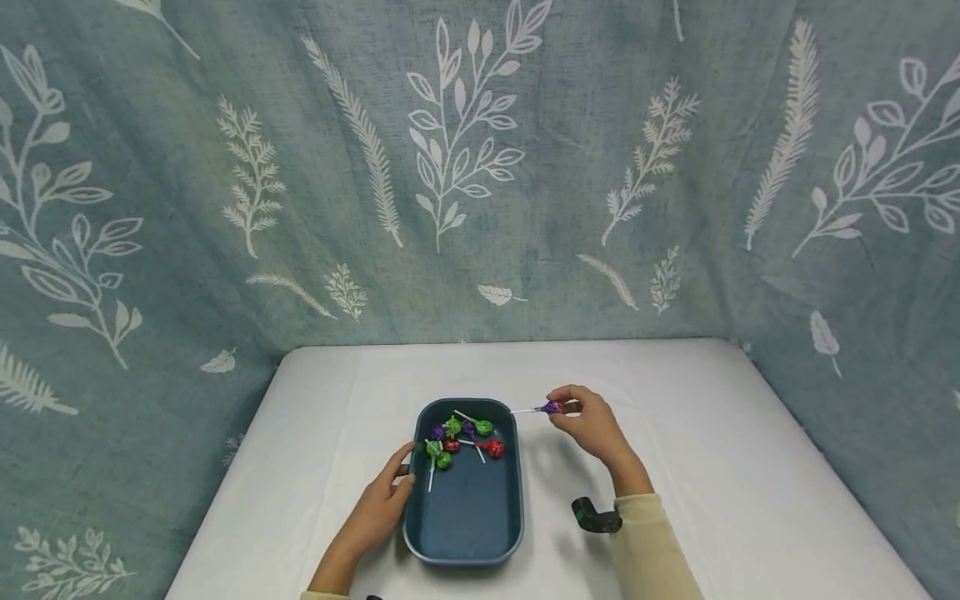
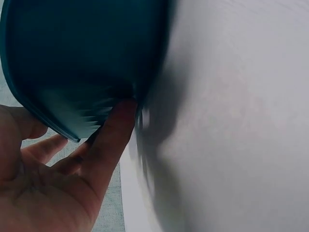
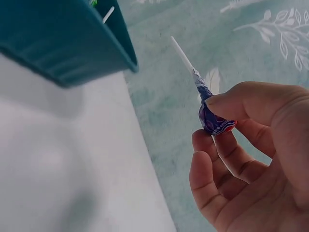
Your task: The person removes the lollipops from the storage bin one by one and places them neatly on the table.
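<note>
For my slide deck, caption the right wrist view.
Fingers pinch a purple-wrapped lollipop, its stick free, a teal tray at upper left.

1. From here I see pale, letter-like print low on the purple-and-red wrapper of the small round lollipop with a white stick (image 3: 217, 125); I cannot make out any word.
2. The right-hand fingers (image 3: 201, 169) and thumb sit against that wrapper, the thumb covering part of it.
3. On the green, red and purple wrapped lollipops (image 1: 495, 448) inside the dark blue rectangular tray (image 1: 465, 521), I can read nothing.
</note>
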